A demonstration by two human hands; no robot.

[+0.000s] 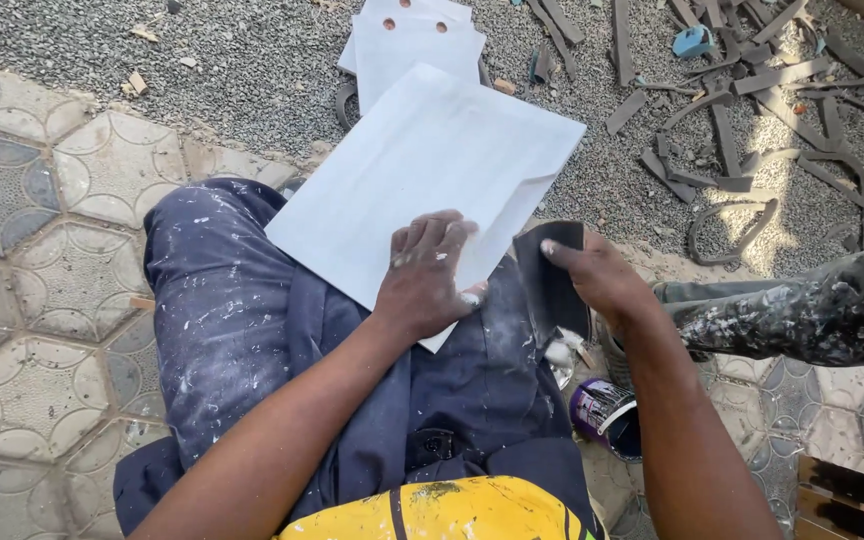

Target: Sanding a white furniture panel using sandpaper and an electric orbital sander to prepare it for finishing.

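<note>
Grey gravel (pixel 252 90) covers the far ground, and patterned paving tiles (pixel 42 250) lie nearer, on the left. Seated on this floor, the person balances a large white board (pixel 422 170) across a lap clad in paint-spattered blue trousers (pixel 222 300).

One container shows: a small can with a purple label (pixel 602 412) stands on the floor beside the right forearm; its contents cannot be made out.

Left hand (pixel 427 275) lies flat, fingers spread and pressing down on the board's near corner, gripping nothing. Right hand (pixel 597 275) is closed in a pinch around a dark sheet of sandpaper (pixel 550 275), which sits just beside the board's near right edge, touching or nearly touching it. The two hands are close together with the sandpaper between them.

Beyond the board, more white boards with small round holes (pixel 412 40) are stacked on the gravel. Dark offcut strips (pixel 742 120) are scattered over the gravel to the upper right, along with a small blue scrap (pixel 694 40). A paint-crusted dark object (pixel 812 310) reaches in from the right edge, crowding that side. The board's left and far edges overhang the lap with bare gravel and tiles around them.
</note>
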